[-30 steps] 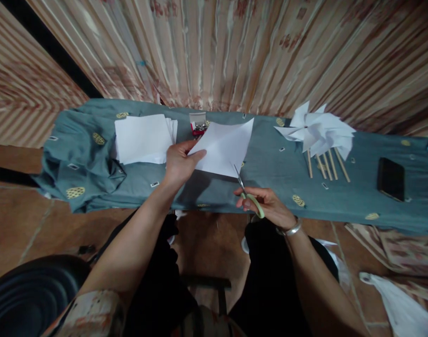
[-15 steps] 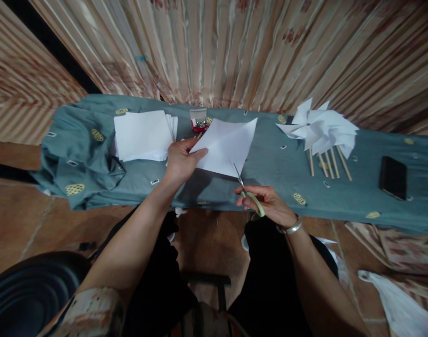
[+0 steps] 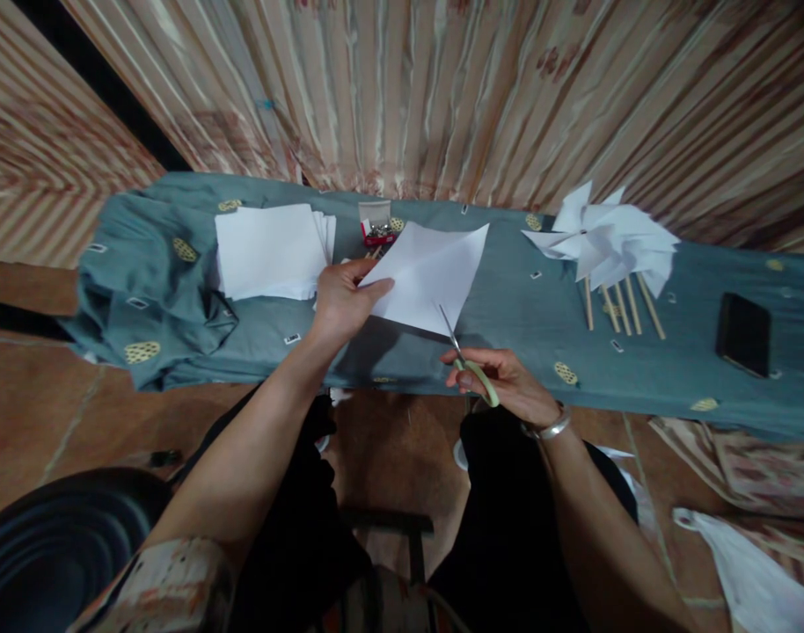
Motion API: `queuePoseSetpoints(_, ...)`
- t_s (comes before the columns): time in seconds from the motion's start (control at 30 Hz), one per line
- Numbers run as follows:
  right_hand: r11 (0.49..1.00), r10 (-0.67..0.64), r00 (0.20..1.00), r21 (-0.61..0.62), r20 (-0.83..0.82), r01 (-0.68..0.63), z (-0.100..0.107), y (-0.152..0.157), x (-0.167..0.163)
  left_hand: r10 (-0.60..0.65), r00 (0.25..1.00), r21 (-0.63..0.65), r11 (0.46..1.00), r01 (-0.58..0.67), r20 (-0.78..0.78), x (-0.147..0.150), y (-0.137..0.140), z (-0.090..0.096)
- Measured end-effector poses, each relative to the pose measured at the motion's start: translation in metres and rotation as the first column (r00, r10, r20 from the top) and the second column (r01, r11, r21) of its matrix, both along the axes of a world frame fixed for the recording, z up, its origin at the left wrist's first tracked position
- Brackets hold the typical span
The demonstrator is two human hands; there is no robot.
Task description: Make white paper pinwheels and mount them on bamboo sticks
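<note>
My left hand (image 3: 349, 294) pinches a white sheet of paper (image 3: 434, 268) at its left edge, thumb on top, and holds it above the cloth. In my right hand (image 3: 500, 378) is a pair of scissors (image 3: 479, 381) with light green handles. Their blades meet the paper's near right corner and point up and left over it. A stack of white paper (image 3: 266, 251) lies to the left of my left hand. Just behind the held sheet stands a small red box (image 3: 378, 233) of metal pins, its lid up.
Several white paper pinwheels (image 3: 613, 237) on wooden sticks lie in a pile on the right. A black phone (image 3: 743, 334) rests farther right. Green patterned cloth (image 3: 507, 325) covers the narrow table, a pleated curtain (image 3: 402, 97) hangs behind it, and a dark round stool (image 3: 59, 545) stands lower left.
The view has shifted very slightly. Both hands, the paper and the scissors keep nearly the same positions.
</note>
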State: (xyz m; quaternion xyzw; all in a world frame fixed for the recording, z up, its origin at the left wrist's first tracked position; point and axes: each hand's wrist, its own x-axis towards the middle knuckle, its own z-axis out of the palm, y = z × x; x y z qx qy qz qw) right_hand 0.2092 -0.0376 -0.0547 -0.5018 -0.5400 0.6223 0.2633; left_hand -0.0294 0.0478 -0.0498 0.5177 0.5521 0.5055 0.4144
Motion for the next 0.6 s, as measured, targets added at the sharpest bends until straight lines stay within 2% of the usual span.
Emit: queuePoseSetpoints(0.6,0.999,0.039,0.999,0.012,-0.017,-0.039,-0.0002,0.0012,-0.0024,-0.025,0.998,-0.034,0.999,0.027,0.055,-0.0036,-0.0006,-0.0007)
